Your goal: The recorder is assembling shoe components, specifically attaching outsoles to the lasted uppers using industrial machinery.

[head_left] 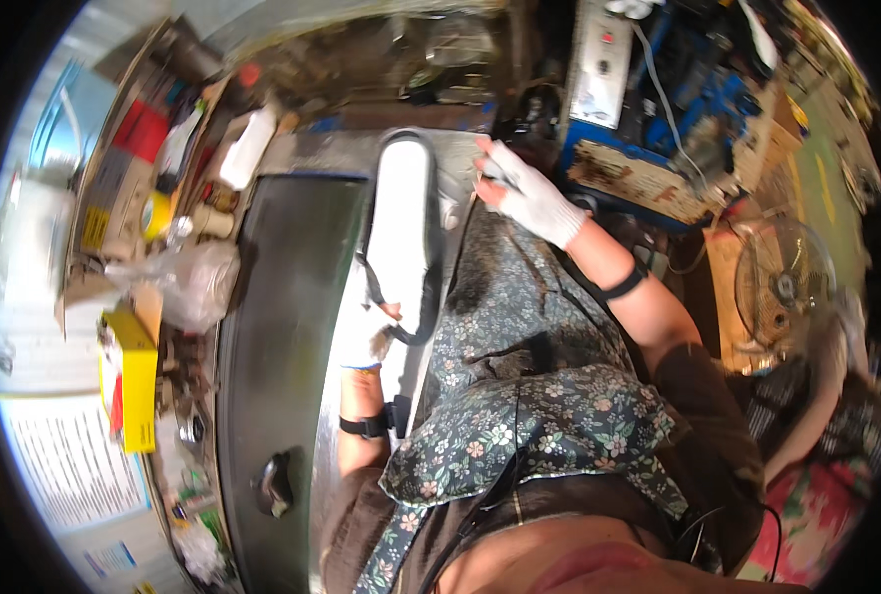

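Observation:
A long, narrow piece with a black rounded rim [431,267] and a glaring white middle [402,218] extends away from me over the metal bench edge. Glare hides whether that white is the piece's own face or the surface beneath. My left hand [365,337], in a white fingerless glove, grips its near end, thumb against the black rim. To the right of its far end, my right hand [528,193], gloved likewise, is raised with its fingers apart. Nothing shows in it. Beneath that hand, my dark floral apron [505,282] has a worn, dirty patch.
Left of the piece lies a dark flat panel [287,267], with a small black object [276,483] on it. Shelves beyond hold a yellow box [129,381] and a white bottle [248,148]. At right are a blue-edged machine [619,178], a fan [785,285] and another person's arm [822,396].

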`<state>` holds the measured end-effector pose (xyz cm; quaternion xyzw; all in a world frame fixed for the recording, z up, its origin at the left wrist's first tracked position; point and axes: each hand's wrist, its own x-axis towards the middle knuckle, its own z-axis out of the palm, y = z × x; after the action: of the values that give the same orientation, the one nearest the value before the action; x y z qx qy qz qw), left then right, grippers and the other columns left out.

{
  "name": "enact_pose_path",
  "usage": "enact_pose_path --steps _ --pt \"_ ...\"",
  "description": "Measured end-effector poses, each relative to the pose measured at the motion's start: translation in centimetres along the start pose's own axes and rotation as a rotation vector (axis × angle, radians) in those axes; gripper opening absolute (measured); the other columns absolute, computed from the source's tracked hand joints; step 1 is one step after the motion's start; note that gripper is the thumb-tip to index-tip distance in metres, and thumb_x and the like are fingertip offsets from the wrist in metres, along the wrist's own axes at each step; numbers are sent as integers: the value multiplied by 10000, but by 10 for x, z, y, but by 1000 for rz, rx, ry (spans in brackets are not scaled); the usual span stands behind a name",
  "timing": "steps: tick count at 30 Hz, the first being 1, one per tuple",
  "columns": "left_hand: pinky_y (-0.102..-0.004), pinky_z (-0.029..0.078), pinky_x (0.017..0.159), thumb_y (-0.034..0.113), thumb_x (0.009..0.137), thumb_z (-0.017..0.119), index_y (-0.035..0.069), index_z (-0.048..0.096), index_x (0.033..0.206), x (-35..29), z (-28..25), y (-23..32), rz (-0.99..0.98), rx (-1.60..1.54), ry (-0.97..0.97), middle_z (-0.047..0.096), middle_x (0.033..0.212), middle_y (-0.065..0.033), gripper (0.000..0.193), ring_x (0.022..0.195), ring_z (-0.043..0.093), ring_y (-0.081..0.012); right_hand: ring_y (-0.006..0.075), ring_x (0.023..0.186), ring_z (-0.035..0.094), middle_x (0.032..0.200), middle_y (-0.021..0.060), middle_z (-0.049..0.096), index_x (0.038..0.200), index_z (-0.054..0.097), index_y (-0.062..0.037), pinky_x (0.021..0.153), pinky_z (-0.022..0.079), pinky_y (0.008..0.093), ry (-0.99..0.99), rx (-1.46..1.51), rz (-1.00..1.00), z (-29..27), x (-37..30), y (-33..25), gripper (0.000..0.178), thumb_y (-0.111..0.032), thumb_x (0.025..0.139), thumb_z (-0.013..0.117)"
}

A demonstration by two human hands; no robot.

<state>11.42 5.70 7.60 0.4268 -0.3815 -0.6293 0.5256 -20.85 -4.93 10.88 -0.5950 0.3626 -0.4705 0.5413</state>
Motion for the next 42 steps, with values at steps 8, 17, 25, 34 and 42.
enact_pose_path --steps 8,17,25,34,42 --pt "-332 492 1015 43 870 703 -60 257 1551 17 133 -3 133 348 -409 528 1424 -167 820 1221 565 -206 177 1095 597 1135 82 629 1284 574 -19 979 475 307 73 -469 -10 23 -55 -43 378 -185 959 672" --pt "-400 444 1050 136 766 794 -22 524 1390 66 121 -54 445 867 -103 623 1252 -223 698 1213 579 -333 99 860 607 1060 38 658 1334 591 -96 785 535 279 -217 -187 105 3 -38 17 304 -94 1044 498" --pt "-395 481 964 140 761 763 -33 572 1274 99 104 -54 544 1121 -115 638 1178 -195 574 1067 611 -283 322 1143 641 1225 209 656 1400 515 -77 960 481 380 45 -346 290 31 -53 33 528 -375 975 612" --pt "-304 530 909 12 857 682 -8 385 1460 84 90 -70 -71 243 -136 605 1223 -121 672 1027 630 -195 144 892 658 963 64 717 1012 687 14 773 521 342 165 124 271 9 -119 81 364 -327 1022 561" --pt "-288 508 898 43 896 665 25 487 1389 66 90 -98 -124 252 -83 614 1190 -74 525 1027 621 -159 414 952 690 973 231 724 1027 716 11 859 518 502 -19 -793 628 48 -105 69 650 -466 1061 276"
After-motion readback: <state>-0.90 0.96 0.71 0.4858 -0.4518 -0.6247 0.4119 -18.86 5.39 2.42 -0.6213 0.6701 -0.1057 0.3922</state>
